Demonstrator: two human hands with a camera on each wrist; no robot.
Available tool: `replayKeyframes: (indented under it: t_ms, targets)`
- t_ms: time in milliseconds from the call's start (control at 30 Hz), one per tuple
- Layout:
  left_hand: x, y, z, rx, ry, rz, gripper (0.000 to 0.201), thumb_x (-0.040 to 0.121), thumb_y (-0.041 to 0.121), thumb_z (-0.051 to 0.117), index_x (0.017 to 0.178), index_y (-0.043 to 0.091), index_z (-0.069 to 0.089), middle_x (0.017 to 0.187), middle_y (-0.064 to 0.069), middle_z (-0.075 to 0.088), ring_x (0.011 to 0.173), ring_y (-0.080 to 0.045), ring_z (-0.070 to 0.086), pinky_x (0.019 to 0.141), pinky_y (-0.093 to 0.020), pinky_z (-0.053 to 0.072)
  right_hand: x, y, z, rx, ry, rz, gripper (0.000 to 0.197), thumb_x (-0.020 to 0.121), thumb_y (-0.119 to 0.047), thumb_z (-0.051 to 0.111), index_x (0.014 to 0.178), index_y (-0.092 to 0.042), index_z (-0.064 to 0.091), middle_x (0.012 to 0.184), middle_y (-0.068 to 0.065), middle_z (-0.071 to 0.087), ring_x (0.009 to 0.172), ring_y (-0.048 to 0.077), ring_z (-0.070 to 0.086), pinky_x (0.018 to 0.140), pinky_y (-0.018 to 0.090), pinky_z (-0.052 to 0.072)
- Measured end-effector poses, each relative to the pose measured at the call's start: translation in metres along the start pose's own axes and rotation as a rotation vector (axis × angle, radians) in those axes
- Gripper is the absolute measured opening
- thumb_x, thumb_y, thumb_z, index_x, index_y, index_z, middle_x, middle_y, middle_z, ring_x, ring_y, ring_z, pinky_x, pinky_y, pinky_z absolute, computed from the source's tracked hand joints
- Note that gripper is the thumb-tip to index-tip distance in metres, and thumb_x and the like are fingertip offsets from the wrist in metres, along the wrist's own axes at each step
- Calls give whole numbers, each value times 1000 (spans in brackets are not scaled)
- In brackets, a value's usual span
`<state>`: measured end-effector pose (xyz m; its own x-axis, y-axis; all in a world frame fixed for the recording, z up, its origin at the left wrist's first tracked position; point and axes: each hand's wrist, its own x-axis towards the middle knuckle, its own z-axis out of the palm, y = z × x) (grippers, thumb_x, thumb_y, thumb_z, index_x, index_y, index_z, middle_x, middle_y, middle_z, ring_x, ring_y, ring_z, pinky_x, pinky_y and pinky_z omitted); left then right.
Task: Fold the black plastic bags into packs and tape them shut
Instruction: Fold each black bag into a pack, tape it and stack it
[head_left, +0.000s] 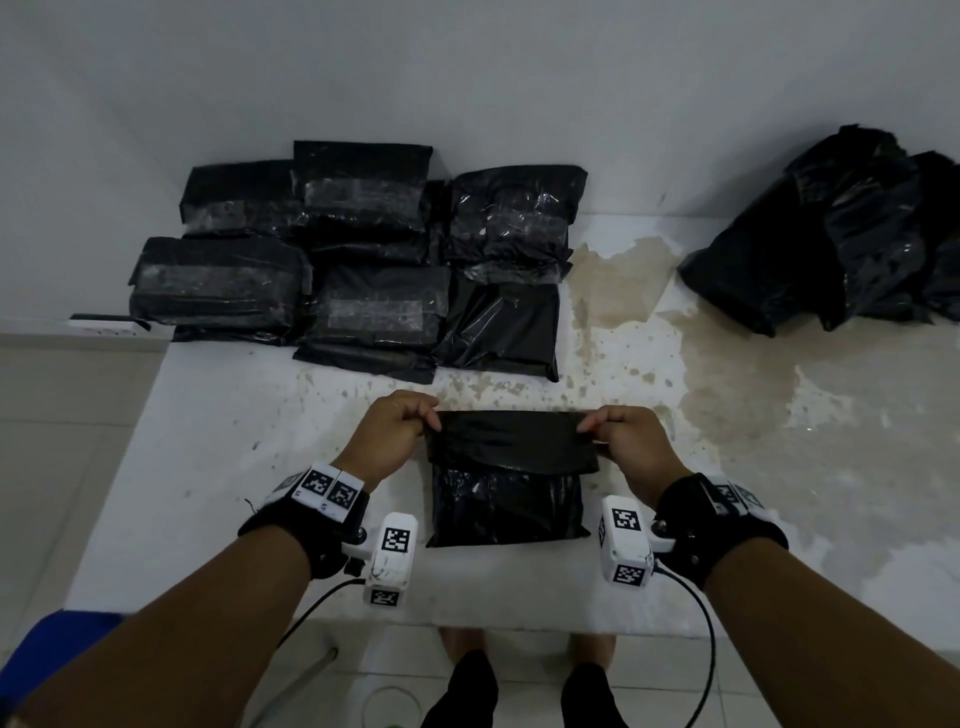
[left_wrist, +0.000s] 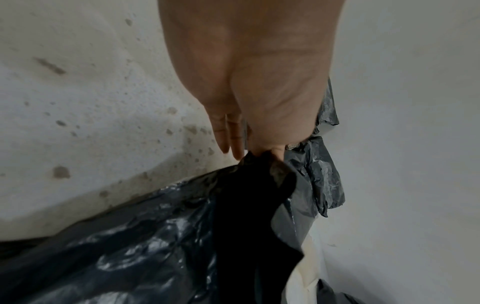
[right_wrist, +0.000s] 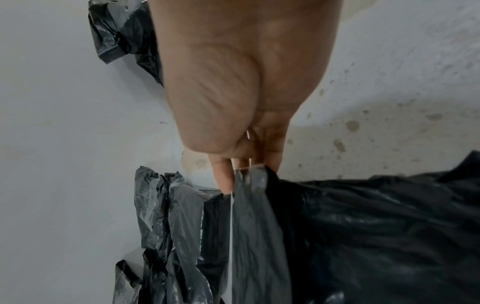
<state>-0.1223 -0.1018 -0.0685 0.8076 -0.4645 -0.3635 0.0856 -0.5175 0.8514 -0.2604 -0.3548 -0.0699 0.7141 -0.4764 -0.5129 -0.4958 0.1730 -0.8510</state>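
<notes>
Six packs (head_left: 363, 249), most with clear tape visible across their faces, are stacked at the back left of the bench (head_left: 208, 467), against the wall. The one at the front right of the stack shows no tape from this side; whether it is sealed cannot be told. A heap of loose bags (head_left: 841, 239) is left at the back right, well apart from the stack, so a good part of the work seems to remain.

One bag (head_left: 509, 493) is laid near the front edge of the bench, between the wrists. Its top flap (head_left: 511, 441) is pinched at the left corner by the left hand (head_left: 387, 441) and at the right corner by the right hand (head_left: 631, 447), each clamped on the plastic with thumb and fingertips, and the flap is drawn over the body of the bag. The fold is judged to be under way. No tape roll is seen in any view, and the taping of this pack is not yet done.
</notes>
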Motion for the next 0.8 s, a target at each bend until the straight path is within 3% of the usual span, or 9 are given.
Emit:
replayKeyframes:
  t_ms: [100, 200, 267, 333, 400, 500, 600, 700, 800]
  targets:
    - [-4, 5, -4, -67, -36, -12, 38, 83, -17, 45, 69, 8, 70, 123, -4, 61, 112, -11, 54, 91, -13, 37, -4, -6, 1, -8, 1, 77, 8, 97, -12, 57, 95, -6, 63, 99, 12, 68, 81, 27, 66, 67, 35, 56]
    - [-2, 3, -6, -138, 55, -46, 31, 85, -10, 50, 73, 11, 69, 119, -5, 63, 112, -19, 57, 97, -29, 42, -6, -6, 3, -218, 27, 91, 47, 82, -46, 76, 112, -19, 52, 100, 7, 65, 86, 22, 67, 60, 31, 53]
    - [0, 1, -4, -169, 147, -116, 9, 92, 11, 59, 84, 12, 64, 107, -7, 66, 102, -25, 65, 94, -40, 51, -8, -2, 7, -344, 12, 54, 57, 76, -44, 82, 114, -21, 48, 98, 6, 63, 87, 22, 66, 55, 28, 50]
    - [3, -6, -1, -157, 181, -220, 33, 86, 42, 69, 98, 12, 61, 98, -8, 68, 88, -24, 70, 88, -46, 56, -3, 8, 9, -421, 0, 35, 60, 73, -35, 86, 115, -18, 48, 98, 9, 66, 85, 28, 67, 55, 30, 50]
    - [5, -8, 1, -133, 148, -320, 55, 68, 52, 81, 101, 14, 59, 97, -10, 69, 86, -25, 71, 84, -46, 59, 0, 15, 11, -486, 5, 31, 60, 70, -27, 88, 114, -18, 48, 100, 12, 68, 89, 32, 67, 66, 37, 54]
    - [2, -10, 7, -3, 66, -347, 44, 64, 33, 89, 94, 14, 62, 96, -8, 67, 90, -25, 68, 84, -42, 58, 2, 24, 13, -516, 10, 34, 60, 68, -21, 88, 113, -18, 48, 97, 15, 67, 92, 32, 66, 82, 49, 57]
    - [-3, -11, 10, 128, -30, -260, 16, 73, 11, 84, 73, 14, 68, 73, -4, 67, 78, -22, 66, 78, -39, 56, -2, 21, 13, -567, 10, 8, 60, 73, -18, 85, 121, -13, 49, 102, 15, 66, 96, 32, 65, 84, 45, 56]
    - [-5, -14, 12, 225, -60, -223, 19, 74, 12, 83, 65, 18, 67, 64, 1, 64, 73, -21, 64, 80, -40, 56, -3, 16, 15, -644, 1, -2, 63, 79, -18, 81, 130, -8, 46, 116, 15, 62, 107, 32, 60, 86, 37, 50]
    - [-4, -16, 12, 264, -61, -215, 16, 74, 14, 83, 66, 16, 69, 66, -2, 66, 81, -27, 69, 82, -42, 58, -3, 10, 20, -688, -16, 21, 65, 81, -17, 78, 134, -6, 42, 123, 15, 58, 114, 31, 55, 89, 33, 46]
